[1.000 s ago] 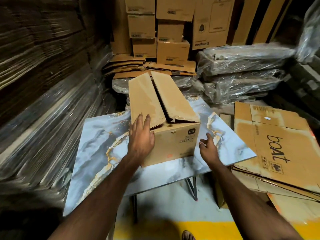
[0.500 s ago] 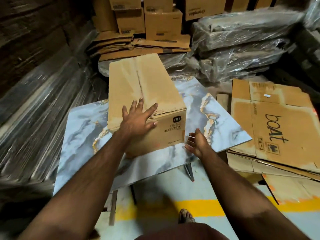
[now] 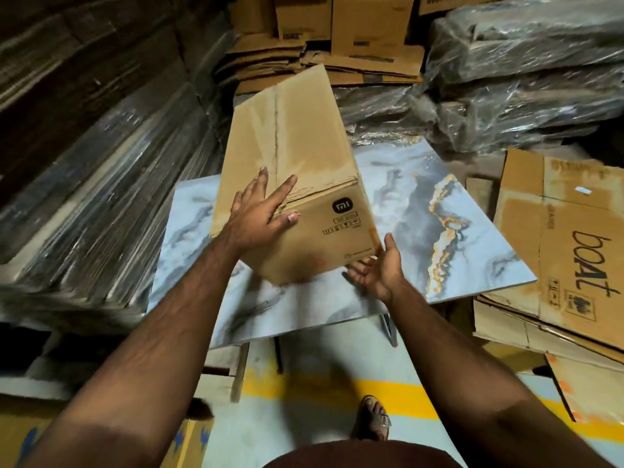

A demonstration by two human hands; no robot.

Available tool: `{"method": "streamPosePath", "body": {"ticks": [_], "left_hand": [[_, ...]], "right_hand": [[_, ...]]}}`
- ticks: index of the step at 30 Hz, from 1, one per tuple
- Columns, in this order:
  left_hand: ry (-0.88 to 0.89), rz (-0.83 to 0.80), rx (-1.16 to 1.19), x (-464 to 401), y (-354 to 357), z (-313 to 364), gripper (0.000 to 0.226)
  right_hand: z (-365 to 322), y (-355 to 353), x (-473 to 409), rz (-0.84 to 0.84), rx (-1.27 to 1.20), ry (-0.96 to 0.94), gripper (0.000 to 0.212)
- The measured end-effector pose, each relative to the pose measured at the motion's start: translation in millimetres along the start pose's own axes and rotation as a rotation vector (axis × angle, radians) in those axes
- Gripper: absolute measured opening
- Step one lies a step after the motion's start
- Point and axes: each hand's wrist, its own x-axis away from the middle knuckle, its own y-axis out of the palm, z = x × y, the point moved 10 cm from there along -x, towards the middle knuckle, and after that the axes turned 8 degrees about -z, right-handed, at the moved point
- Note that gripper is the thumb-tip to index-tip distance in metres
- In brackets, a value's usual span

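Since half a second ago the box [image 3: 293, 163] is coming up off the table [image 3: 456, 231] and tipping, its far end rising; the right hand [image 3: 378, 268] is moving in from the table edge to get beneath it.

Grip state: the left hand [image 3: 260, 214] is lying wide and flat on the top face, fingers straight and spread across the seam between the two closed flaps, thumb pressing on the printed front face just below. The right hand is turning palm up under the lower near corner, fingers loosely cupped, thumb standing against the side edge. Neither hand is closing round anything; the box is riding between a press from above and a cradle from below.

Position: the box is hanging tilted between the two hands, above the table. Its near bottom edge is blurring, so contact with the table there cannot be told.

Handling judgement: it is coming up under open palms, so it is probably light, perhaps empty. The walls are looking stiff but worn, with creasing under the left thumb, so hard pressing there is risking a dent. The flaps are showing no tape; they may be springing open if the left hand is lifting away. Plain board is offering fair friction. Best holds: opposite bottom corners, or one palm under and one on the seam.

Beyond the right hand, flattened cardboard [image 3: 574, 248] is lying stacked.
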Motion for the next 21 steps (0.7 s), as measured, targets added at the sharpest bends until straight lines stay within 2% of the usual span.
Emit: {"method": "streamPosePath", "body": {"ticks": [3, 6, 8, 11, 13, 16, 18, 21], "left_hand": [[-0.105, 0.019, 0.159, 16, -5, -34, 0.076], [-0.113, 0.032, 0.379, 30, -4, -54, 0.086], [-0.115, 0.095, 0.500, 37, -6, -58, 0.088], [-0.071, 0.215, 0.845, 43, -15, -51, 0.087], [-0.042, 0.235, 1.063, 43, -13, -44, 0.081], [-0.024, 0.309, 1.212, 39, -7, -40, 0.082], [-0.024, 0.361, 1.382, 30, -1, -37, 0.085], [0.046, 0.375, 1.749, 14, 0, -9, 0.081]], "right_hand": [[-15, 22, 7, -0.038, 0.126, -0.079, 0.044], [-31, 45, 16, -0.046, 0.189, -0.201, 0.019], [-54, 66, 22, -0.068, 0.221, -0.276, 0.011], [-99, 101, 39, -0.120, 0.359, -0.373, 0.019], [-124, 128, 51, -0.215, 0.443, -0.432, 0.028], [-148, 159, 67, -0.301, 0.622, -0.459, 0.046], [-167, 168, 74, -0.269, 0.770, -0.492, 0.049], [-211, 185, 86, -0.155, 0.886, -0.654, 0.056]]}}
